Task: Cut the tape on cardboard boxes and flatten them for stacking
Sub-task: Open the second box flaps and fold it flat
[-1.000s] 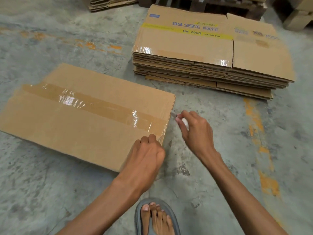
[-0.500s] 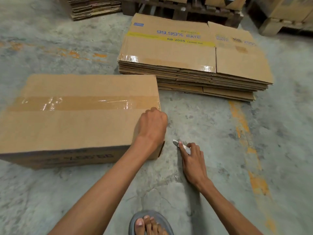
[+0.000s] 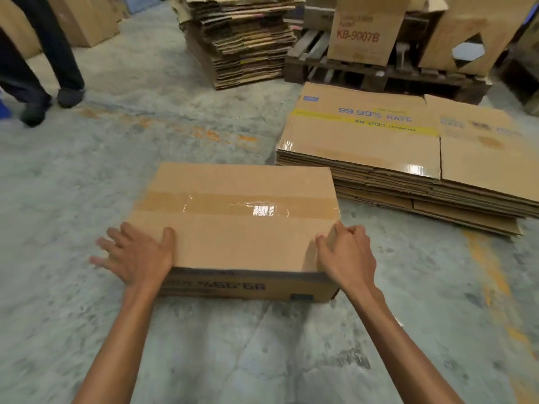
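Note:
A closed brown cardboard box (image 3: 239, 240) stands on the concrete floor in front of me, with a shiny strip of brown tape (image 3: 233, 204) running left to right across its top. My left hand (image 3: 137, 255) clasps the near left corner, thumb on top and fingers spread down the left side. My right hand (image 3: 347, 255) grips the near right corner, thumb on top and fingers curled against the side. No cutter shows in either hand.
A low stack of flattened boxes (image 3: 379, 147) lies just right of and behind the box. Farther back are a taller stack of flattened cardboard (image 3: 245, 42), a wooden pallet (image 3: 379, 74) carrying upright boxes (image 3: 361, 33), and another person's legs (image 3: 38, 62) at far left.
The box has gone from tilted to standing square before me. My left hand moved from the right corner to the left one. My right hand left the floor and took the right corner; the cutter is out of sight.

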Available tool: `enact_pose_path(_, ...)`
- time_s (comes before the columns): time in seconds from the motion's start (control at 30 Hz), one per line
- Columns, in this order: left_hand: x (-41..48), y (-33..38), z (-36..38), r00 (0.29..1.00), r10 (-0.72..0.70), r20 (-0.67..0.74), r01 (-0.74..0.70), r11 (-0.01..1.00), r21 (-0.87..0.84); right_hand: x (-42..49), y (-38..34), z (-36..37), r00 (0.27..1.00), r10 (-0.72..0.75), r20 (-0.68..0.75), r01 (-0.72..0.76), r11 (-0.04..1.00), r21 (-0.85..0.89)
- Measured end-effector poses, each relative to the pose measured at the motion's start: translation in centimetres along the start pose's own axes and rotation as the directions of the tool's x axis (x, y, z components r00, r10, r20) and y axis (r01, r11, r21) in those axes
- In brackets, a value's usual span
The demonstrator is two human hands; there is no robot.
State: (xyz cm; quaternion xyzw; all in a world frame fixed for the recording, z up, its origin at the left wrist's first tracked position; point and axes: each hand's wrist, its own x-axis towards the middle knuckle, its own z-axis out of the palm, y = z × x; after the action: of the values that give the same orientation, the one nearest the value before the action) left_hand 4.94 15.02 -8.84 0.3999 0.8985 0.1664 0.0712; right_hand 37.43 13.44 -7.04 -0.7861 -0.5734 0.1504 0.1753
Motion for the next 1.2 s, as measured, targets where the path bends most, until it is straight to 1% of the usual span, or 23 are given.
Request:
enact_pose_path(0.07,0.7,-1.8,-0.8,0.984,-0.143,0.111,0.160,0.973,-0.167,0.1,-1.2,0.0,0.992,0.119,0.047,-0.121,0.992,0.041)
enact_pose_path(0.2,1.5,-2.4,-1.7,0.985,-0.072,0.157,0.136,0.884,-0.447,0.8,-2.4,-0.1,0.953,0.283,0.111,-0.298,0.941,0.158)
enact_pose_path(0.23,1.5,-2.3,-2.2,0.980,-0.065,0.188,0.162,0.808,-0.566,1.1,-2.6,-0.4,0.950,0.292,0.110,-0.311,0.921,0.235)
enact_pose_path(0.3,1.4,-2.2,-3.3,0.946,-0.035,0.321,0.297,0.489,-0.821,1.6,-2.8,-1.7,0.946,0.307,0.103,-0.319,0.830,0.457)
enact_pose_path(0.33,1.3,-2.3,-4.0,0.923,-0.005,0.384,0.366,0.316,-0.875,1.9,-2.7,-2.7,0.938,0.325,0.124,-0.334,0.745,0.577)
enact_pose_path(0.4,2.0,-3.5,-4.5,0.888,0.106,0.447,0.429,0.155,-0.890,2.5,-2.4,-5.0,0.901,0.338,0.273,-0.416,0.489,0.766)
enact_pose_path(0.43,2.6,-4.3,-4.5,0.865,0.167,0.473,0.451,0.153,-0.879,2.9,-1.6,-5.8,0.884,0.315,0.346,-0.454,0.399,0.797)
enact_pose_path(0.47,3.1,-5.0,-4.6,0.831,0.227,0.508,0.473,0.194,-0.859,3.3,-0.6,-6.4,0.879,0.262,0.398,-0.474,0.384,0.792)
enact_pose_path(0.57,5.3,-6.7,-6.1,0.670,0.303,0.678,0.555,0.402,-0.728,3.8,1.8,-8.4,0.832,-0.014,0.554,-0.463,0.532,0.709)
enact_pose_path(0.6,6.5,-7.5,-6.3,0.605,0.329,0.725,0.564,0.467,-0.682,3.7,2.5,-9.1,0.785,-0.093,0.613,-0.447,0.601,0.663)
enact_pose_path(0.63,7.6,-7.8,-7.1,0.525,0.356,0.773,0.542,0.561,-0.626,3.8,3.0,-9.7,0.721,-0.148,0.677,-0.386,0.725,0.570)
enact_pose_path(0.67,8.6,-7.8,-7.9,0.456,0.364,0.812,0.455,0.689,-0.565,3.7,3.1,-10.1,0.652,-0.166,0.740,-0.248,0.875,0.415)
enact_pose_path(0.7,9.5,-7.4,-8.3,0.388,0.341,0.856,0.287,0.838,-0.464,3.6,3.3,-9.7,0.591,-0.135,0.795,-0.070,0.974,0.217)
enact_pose_path(0.73,9.6,-6.5,-8.6,0.352,0.281,0.893,-0.002,0.954,-0.300,3.1,2.7,-8.8,0.580,-0.067,0.812,0.088,0.996,0.020)
enact_pose_path(0.77,9.1,-5.5,-8.5,0.350,0.178,0.920,-0.267,0.960,-0.084,2.2,2.2,-7.1,0.619,-0.009,0.785,0.192,0.971,-0.141)
enact_pose_path(0.8,8.3,-4.4,-7.7,0.417,0.101,0.903,-0.439,0.893,0.102,1.1,1.5,-5.3,0.684,0.016,0.729,0.262,0.928,-0.266)
enact_pose_path(0.83,7.2,-3.5,-6.9,0.527,0.108,0.843,-0.566,0.784,0.254,0.5,1.1,-3.6,0.754,0.018,0.656,0.282,0.894,-0.348)
enact_pose_path(0.87,5.7,-1.9,-6.3,0.597,0.142,0.790,-0.658,0.651,0.380,0.4,0.5,-2.5,0.795,0.017,0.606,0.273,0.883,-0.382)
enact_pose_path(0.9,4.2,-0.1,-6.2,0.642,0.164,0.749,-0.676,0.582,0.452,0.4,-0.7,-2.7,0.811,0.043,0.584,0.235,0.889,-0.393)
enact_pose_path(0.93,3.3,1.8,-6.5,0.657,0.167,0.735,-0.660,0.598,0.454,1.1,-2.0,-3.2,0.811,0.096,0.577,0.159,0.913,-0.375)
enact_pose_path(1.03,3.7,6.0,-5.7,0.717,0.150,0.681,-0.423,0.870,0.253,4.0,-6.0,-4.5,0.781,0.243,0.575,-0.067,0.948,-0.310)
enact_pose_path(1.13,2.8,7.9,-2.9,0.804,-0.097,0.586,-0.146,0.924,0.353,4.0,-9.1,-2.2,0.799,0.353,0.487,-0.072,0.860,-0.505)
enact_pose_path(1.2,1.2,8.0,-0.5,0.863,-0.116,0.491,-0.086,0.925,0.369,4.2,-10.0,0.8,0.794,0.434,0.426,-0.120,0.799,-0.590)
